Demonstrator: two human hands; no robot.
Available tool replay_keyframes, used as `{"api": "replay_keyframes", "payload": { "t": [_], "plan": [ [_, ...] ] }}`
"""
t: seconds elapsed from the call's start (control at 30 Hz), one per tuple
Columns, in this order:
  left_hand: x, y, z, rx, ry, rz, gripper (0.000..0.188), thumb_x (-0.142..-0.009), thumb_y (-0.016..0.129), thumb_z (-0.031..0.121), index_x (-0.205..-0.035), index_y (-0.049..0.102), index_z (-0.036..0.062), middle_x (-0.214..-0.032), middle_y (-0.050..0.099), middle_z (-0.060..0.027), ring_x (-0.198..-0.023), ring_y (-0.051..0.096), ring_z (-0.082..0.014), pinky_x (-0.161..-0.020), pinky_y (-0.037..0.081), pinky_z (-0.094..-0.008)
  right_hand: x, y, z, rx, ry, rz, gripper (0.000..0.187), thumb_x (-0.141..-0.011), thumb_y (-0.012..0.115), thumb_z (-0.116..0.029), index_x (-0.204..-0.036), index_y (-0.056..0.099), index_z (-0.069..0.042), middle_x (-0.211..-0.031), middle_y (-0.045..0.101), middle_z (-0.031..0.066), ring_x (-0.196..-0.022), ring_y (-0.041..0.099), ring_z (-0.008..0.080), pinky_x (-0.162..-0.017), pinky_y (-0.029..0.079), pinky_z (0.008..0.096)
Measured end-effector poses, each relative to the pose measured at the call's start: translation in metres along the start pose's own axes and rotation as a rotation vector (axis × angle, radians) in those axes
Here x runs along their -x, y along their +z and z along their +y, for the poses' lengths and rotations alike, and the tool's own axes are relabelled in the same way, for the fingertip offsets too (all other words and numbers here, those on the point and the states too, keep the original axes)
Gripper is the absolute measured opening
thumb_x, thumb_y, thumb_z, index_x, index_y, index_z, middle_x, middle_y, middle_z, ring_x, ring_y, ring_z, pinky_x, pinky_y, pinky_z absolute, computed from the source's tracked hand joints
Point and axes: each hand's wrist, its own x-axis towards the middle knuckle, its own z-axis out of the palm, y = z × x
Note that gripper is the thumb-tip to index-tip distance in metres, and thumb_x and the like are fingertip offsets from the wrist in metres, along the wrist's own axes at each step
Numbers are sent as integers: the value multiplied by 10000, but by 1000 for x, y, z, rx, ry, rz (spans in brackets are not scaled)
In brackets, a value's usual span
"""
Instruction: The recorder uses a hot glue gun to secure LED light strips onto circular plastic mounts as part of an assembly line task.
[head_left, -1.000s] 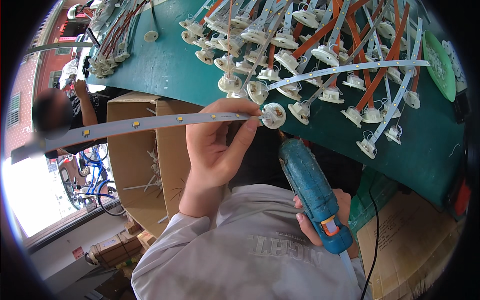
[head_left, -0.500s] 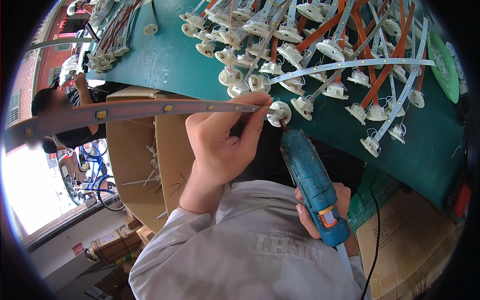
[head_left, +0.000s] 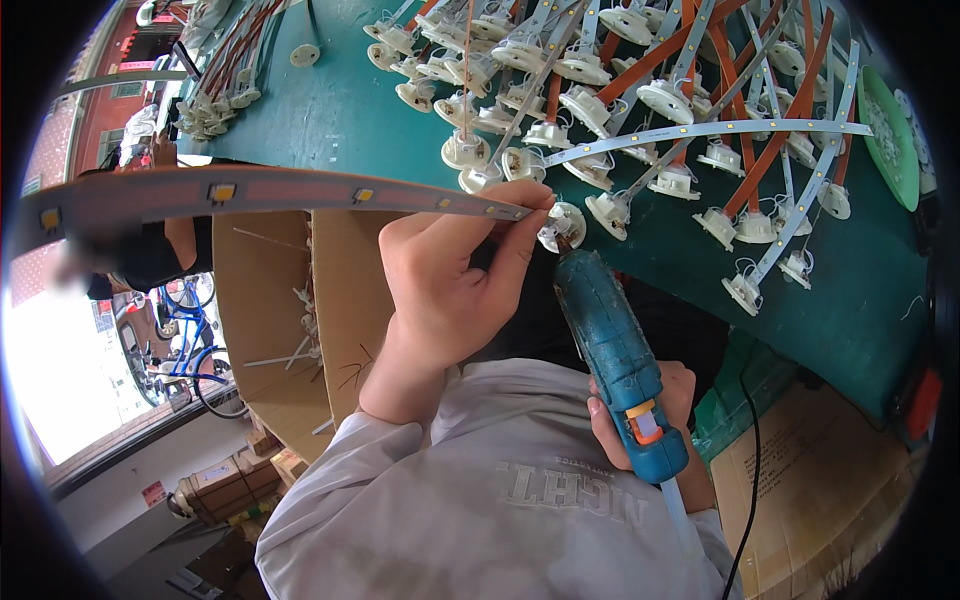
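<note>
My left hand (head_left: 460,275) pinches the end of an LED strip (head_left: 300,194) between thumb and fingertips. The strip runs off to the left, its yellow chips facing me. Just beyond the fingertips is a round white base (head_left: 566,222) with small wiring, at the strip's end. My right hand (head_left: 640,415) grips a worn blue hot glue gun (head_left: 612,330), its glue stick (head_left: 677,515) jutting from the back. The gun's dark nozzle points up at the white base and appears to touch it. Part of the right hand is hidden behind the gun.
Many strips with white round bases (head_left: 665,100) lie heaped on the green table (head_left: 380,130). A green tray (head_left: 885,135) is at the right. Cardboard boxes (head_left: 350,300) stand below the table's edge. A black cord (head_left: 752,480) hangs at the right. A person (head_left: 150,240) is at the left.
The glue gun has shifted slightly up and left, its rear swinging left. The left hand and white base have moved slightly right, and the strip's free part has tilted upward.
</note>
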Motion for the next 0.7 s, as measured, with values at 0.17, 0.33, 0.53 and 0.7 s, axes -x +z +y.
{"api": "replay_keyframes", "payload": {
  "t": [0.17, 0.33, 0.53, 0.7],
  "plan": [
    [-1, 0, -2, 5, 9, 7, 138, -827, 759, -46, -946, 757, 25, -725, 709, -87, -565, 639, -138, -544, 480, -252, -3, 1, -2, -2, -19, 17, 77, -746, 718, -52, -814, 680, -51, -711, 702, 44, -576, 682, 163, -594, 561, 253],
    [-1, 1, -2, -9, 37, 3, 133, -828, 762, -41, -944, 757, 25, -731, 714, -88, -575, 650, -143, -546, 486, -252, 0, 0, -1, -18, 15, 16, 80, -745, 719, -55, -815, 680, -53, -710, 701, 43, -574, 680, 165, -592, 559, 252],
    [0, 2, -2, 7, 12, 20, 135, -829, 766, -34, -949, 756, 27, -744, 721, -91, -584, 661, -149, -548, 496, -256, 0, -1, 0, 5, -24, 2, 89, -733, 732, -68, -790, 664, -64, -685, 681, 41, -558, 668, 178, -583, 555, 253],
    [1, 0, 0, 6, -14, 4, 138, -828, 766, -36, -952, 755, 24, -744, 720, -93, -587, 665, -147, -552, 499, -254, -5, 2, -2, -15, -25, 7, 97, -712, 737, -62, -755, 649, -64, -672, 672, 47, -546, 664, 186, -565, 553, 262]
  ]
}}
